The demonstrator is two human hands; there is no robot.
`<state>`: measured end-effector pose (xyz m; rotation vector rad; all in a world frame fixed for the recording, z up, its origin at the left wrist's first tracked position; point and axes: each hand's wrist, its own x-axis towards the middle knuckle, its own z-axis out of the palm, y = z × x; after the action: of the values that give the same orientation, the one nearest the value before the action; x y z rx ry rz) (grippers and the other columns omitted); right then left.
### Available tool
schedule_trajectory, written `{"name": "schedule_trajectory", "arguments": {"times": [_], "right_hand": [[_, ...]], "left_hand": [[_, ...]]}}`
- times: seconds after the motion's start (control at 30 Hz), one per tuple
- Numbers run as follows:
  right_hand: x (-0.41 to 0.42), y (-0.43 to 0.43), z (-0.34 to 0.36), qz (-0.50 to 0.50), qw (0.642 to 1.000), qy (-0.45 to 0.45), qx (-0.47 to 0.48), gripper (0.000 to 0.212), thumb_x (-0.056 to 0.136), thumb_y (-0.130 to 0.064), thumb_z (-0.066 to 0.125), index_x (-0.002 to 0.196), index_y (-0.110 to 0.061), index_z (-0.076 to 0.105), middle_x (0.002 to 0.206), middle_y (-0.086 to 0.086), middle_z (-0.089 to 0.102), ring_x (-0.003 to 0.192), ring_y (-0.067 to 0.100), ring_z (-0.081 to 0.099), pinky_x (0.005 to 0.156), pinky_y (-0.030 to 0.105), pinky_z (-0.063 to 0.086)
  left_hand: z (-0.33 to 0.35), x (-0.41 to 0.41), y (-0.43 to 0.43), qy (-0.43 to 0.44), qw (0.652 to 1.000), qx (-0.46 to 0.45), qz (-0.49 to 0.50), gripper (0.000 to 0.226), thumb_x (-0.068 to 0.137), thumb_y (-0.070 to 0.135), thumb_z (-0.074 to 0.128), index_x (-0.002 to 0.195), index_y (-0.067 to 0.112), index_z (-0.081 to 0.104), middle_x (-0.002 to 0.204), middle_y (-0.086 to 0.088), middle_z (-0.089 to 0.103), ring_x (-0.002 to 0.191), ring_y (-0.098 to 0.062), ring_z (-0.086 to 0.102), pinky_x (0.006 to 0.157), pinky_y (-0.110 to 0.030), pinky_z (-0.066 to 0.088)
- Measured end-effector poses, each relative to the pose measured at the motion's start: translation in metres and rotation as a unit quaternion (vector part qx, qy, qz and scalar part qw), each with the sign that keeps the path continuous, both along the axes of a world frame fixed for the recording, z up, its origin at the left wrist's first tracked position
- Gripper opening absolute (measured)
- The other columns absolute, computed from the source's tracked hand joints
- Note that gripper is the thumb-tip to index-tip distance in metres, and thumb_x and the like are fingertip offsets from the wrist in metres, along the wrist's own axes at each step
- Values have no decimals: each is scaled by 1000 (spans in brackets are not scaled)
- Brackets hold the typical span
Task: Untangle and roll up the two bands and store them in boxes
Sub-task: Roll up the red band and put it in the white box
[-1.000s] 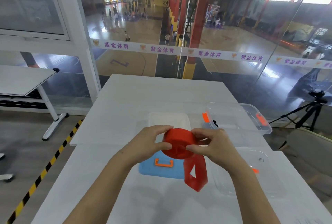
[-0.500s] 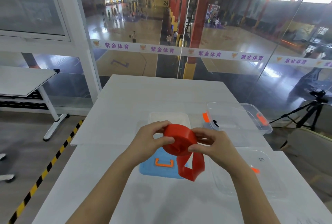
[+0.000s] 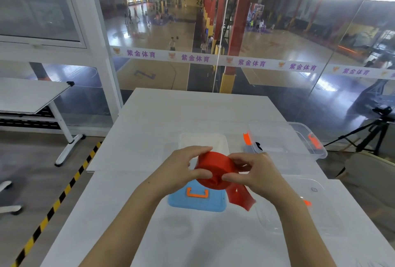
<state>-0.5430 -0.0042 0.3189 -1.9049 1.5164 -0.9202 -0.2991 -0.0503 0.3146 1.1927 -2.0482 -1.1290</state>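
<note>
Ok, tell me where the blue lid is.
Head view, centre: the blue lid lies flat on the white table, directly beneath the raised red band.

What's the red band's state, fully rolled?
Mostly rolled. The red band is a thick coil held by left hand and right hand; a short tail hangs loose.

Matt red band (image 3: 213,170), perhaps rubbery; clear glossy plastic box (image 3: 299,138).

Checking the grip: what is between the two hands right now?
The rolled red band, pinched from either side by left hand and right hand, its loose tail hanging; head view.
</note>
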Motion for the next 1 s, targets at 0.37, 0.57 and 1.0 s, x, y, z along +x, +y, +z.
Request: {"name": "schedule_trajectory", "arguments": {"times": [0.37, 0.57, 1.0], "right_hand": [[-3, 3, -8, 13, 997, -75, 30, 45, 74, -20, 95, 109, -41, 77, 105, -17, 81, 104, 3, 75, 93, 12, 54], [-5, 0, -4, -26, 999, -46, 6, 42, 76, -22, 94, 105, -46, 75, 100, -25, 78, 99, 2, 76, 91, 18, 60], [7, -3, -5, 3, 999, -42, 23, 36, 79, -20, 92, 103, -41, 78, 98, -22, 80, 94, -2, 75, 86, 9, 54]], "left_hand": [[-7, -5, 3, 83, 995, -38, 40, 29, 90, 28, 78, 118, 35, 70, 108, 19, 68, 105, -4, 62, 94, -25, 53], [-12, -4, 1, 151, 987, 32, 39, 33, 93, 29, 76, 124, 36, 68, 120, 10, 71, 116, -17, 65, 92, -46, 63], [-18, -14, 0, 11, 999, -48, -12, 23, 107, 36, 52, 129, 41, 49, 125, 14, 51, 115, 7, 49, 91, -13, 41]]}}
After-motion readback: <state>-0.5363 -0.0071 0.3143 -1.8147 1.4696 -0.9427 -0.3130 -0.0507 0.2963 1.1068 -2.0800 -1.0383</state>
